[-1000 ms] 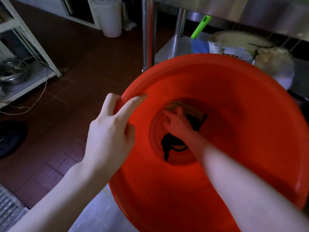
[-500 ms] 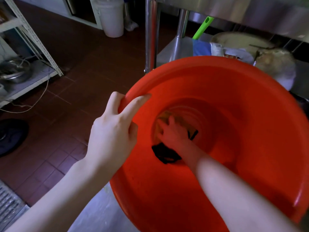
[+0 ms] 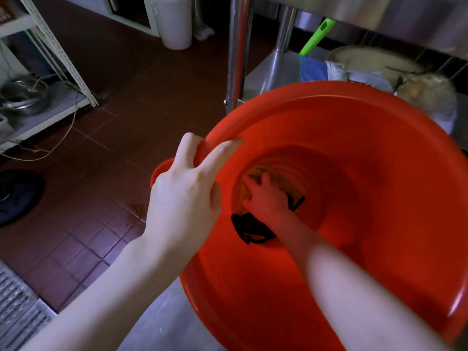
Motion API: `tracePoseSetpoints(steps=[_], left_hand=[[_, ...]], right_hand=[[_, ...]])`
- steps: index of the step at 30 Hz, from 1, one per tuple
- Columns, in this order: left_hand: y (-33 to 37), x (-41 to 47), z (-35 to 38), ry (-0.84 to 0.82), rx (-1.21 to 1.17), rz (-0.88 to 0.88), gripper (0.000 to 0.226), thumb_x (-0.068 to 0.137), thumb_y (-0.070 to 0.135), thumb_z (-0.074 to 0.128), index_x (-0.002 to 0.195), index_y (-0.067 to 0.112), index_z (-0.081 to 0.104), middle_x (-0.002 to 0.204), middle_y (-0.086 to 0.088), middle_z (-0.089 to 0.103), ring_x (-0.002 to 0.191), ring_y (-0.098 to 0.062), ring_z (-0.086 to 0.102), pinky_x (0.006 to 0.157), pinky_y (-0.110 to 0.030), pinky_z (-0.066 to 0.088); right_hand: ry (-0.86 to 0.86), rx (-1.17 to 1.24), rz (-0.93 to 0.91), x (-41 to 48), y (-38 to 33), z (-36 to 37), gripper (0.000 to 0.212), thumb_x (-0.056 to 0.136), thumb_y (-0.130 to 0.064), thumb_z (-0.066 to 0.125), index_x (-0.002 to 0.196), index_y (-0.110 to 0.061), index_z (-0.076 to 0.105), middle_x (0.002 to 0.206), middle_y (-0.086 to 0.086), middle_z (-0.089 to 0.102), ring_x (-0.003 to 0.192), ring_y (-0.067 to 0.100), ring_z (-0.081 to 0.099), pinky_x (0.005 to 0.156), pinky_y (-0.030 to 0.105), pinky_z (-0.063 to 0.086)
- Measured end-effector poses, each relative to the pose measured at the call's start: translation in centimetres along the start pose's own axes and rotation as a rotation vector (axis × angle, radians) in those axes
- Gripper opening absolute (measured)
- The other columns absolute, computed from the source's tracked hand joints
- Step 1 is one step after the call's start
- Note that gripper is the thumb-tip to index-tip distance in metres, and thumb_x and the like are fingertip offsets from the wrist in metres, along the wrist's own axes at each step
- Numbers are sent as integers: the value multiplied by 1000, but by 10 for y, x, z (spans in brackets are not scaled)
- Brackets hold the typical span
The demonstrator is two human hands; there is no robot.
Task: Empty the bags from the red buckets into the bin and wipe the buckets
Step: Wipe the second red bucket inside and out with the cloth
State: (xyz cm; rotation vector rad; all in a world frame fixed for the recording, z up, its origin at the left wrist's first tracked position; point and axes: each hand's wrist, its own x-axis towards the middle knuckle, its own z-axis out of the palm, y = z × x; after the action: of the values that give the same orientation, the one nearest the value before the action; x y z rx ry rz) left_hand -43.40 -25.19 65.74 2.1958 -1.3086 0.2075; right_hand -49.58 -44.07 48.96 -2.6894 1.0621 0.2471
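I am wiping the inside of the red bucket (image 3: 379, 173), which is sitting right in front of me with its mouth tipped towards my face, just before the steel legs (image 3: 236, 59) of the bench. My left hand (image 3: 184, 198) is gripping the near rim, thumb on the outside and forefinger hooked over the inside, steadying the bucket. My right hand (image 3: 266, 198) is reaching deep inside, fingers spread and pressing a dark rag (image 3: 250, 229) flat against the bottom; a yellowish patch is showing under the fingertips, though I cannot tell whether it is part of the rag or dirt. No bag is showing inside, so I am judging the emptying of this bucket done and the wipe under way at its floor. Next I am expecting to need to drag the rag round the bottom ring and up the wall, keeping the rim grip firm so the bucket does not roll.
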Motion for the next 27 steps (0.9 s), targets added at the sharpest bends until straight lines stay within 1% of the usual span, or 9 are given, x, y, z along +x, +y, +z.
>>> tracePoseSetpoints(steps=[4,7,13,18,20,22,24,25,27], left_hand=[[-4,1,0,-17,1,-9,71,75,-1,54,136,35,51,111,-6,46,56,-29,49,47,-41,49],[-7,-2,-1,-23,3,7,69,76,-1,54,135,34,52,108,-6,45,54,-30,48,44,-40,49],[-4,-6,-1,-61,33,62,64,84,2,51,138,35,49,106,-6,41,52,-31,44,43,-39,47],[-3,-5,-1,-58,31,77,63,83,3,48,138,34,49,105,-7,41,49,-30,41,40,-38,45],[-4,-4,0,-49,24,82,65,82,0,49,138,33,50,106,-8,43,50,-29,41,41,-38,45],[-4,-3,0,-42,14,93,67,80,-3,51,138,31,51,108,-8,44,52,-28,43,42,-38,46],[-4,-2,1,-35,13,101,68,79,-4,52,137,30,52,108,-9,45,52,-29,43,43,-38,46],[-3,-1,1,-35,15,104,67,79,-4,52,137,29,52,107,-9,45,52,-29,43,43,-38,46],[-4,-1,1,-32,15,104,66,80,-3,53,137,29,53,106,-10,44,52,-29,44,44,-39,47]], right_hand=[[-45,-131,-69,-20,-16,20,55,91,-35,53,142,-35,35,139,14,31,124,37,40,91,45,43],[-53,-152,-70,-19,-4,13,60,89,-42,57,144,-38,32,139,12,31,125,36,41,92,48,42],[73,63,180,-4,3,-2,66,86,-48,61,143,-42,29,137,13,33,118,38,49,85,43,45],[267,259,403,10,33,-21,70,81,-49,65,142,-38,32,137,17,43,119,40,52,91,44,45],[259,277,427,11,44,-25,70,81,-46,67,142,-39,33,139,17,41,121,40,50,92,45,45],[228,226,389,6,42,-22,72,83,-42,67,145,-39,31,142,18,35,125,41,46,95,46,44],[179,142,280,3,29,-17,71,83,-40,67,144,-39,31,140,18,34,124,41,45,96,46,43],[138,78,208,2,20,-13,69,83,-39,67,143,-39,33,138,17,35,124,41,44,96,47,43],[88,-75,74,-5,1,2,57,88,-33,61,139,-37,38,135,15,35,124,39,42,97,49,40]])
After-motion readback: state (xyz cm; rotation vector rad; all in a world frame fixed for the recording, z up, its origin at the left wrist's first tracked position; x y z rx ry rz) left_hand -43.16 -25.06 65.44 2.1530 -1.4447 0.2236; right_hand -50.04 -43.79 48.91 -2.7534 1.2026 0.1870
